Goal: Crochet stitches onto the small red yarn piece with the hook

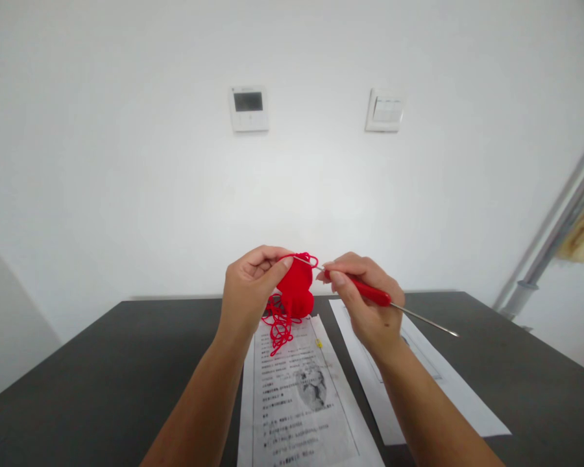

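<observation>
My left hand (247, 288) pinches the upper left edge of a red crochet piece (294, 280) between thumb and fingers. In my right hand (376, 305) is a double-ended crochet hook (372, 293) with a red handle, gripped like a pen. The hook's left metal shaft reaches to the top edge of the piece, beside my left thumb, and a loop of red yarn lies around it. Its other metal end points down to the right. Below the piece sits a rounded red bundle, apparently a yarn ball (302, 303). Tangled loose red yarn (279, 327) spreads in front of it.
A printed sheet (292, 415) with a picture and a small yellow mark lies on the dark table (126, 376). Another white sheet (448, 395) lies under my right forearm. Behind stands a white wall with a control panel (250, 109) and a switch (385, 111). A grey pole (559, 227) leans at right.
</observation>
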`<action>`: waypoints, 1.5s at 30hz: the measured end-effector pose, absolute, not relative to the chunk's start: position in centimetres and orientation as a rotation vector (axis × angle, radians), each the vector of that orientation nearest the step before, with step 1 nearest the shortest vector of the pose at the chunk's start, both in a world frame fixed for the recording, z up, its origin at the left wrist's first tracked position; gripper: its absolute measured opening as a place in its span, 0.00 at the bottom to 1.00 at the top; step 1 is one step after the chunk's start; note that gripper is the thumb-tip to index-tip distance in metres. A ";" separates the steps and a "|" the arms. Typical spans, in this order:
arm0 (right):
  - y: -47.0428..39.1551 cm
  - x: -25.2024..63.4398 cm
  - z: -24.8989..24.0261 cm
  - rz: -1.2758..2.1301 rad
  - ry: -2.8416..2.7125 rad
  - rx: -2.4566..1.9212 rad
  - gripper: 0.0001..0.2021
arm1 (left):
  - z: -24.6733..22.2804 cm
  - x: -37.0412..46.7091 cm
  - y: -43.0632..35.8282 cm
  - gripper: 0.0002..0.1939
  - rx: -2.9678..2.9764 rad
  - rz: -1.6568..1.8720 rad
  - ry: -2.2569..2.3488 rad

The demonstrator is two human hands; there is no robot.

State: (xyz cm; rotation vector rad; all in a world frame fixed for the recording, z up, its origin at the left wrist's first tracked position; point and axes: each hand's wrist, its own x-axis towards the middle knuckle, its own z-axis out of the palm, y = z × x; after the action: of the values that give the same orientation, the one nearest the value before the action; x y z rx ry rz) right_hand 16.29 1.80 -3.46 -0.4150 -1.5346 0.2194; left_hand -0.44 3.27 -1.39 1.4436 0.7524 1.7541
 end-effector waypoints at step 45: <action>3.7 14.3 -2.9 0.965 -1.060 -0.412 0.21 | -1.3 0.5 3.0 0.12 1.523 1.313 0.711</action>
State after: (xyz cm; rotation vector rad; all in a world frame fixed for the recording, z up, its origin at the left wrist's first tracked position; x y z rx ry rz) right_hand 14.25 3.65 -2.89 -0.4118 -1.0603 0.9650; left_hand 0.54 3.04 -1.28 1.5234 0.7114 1.3129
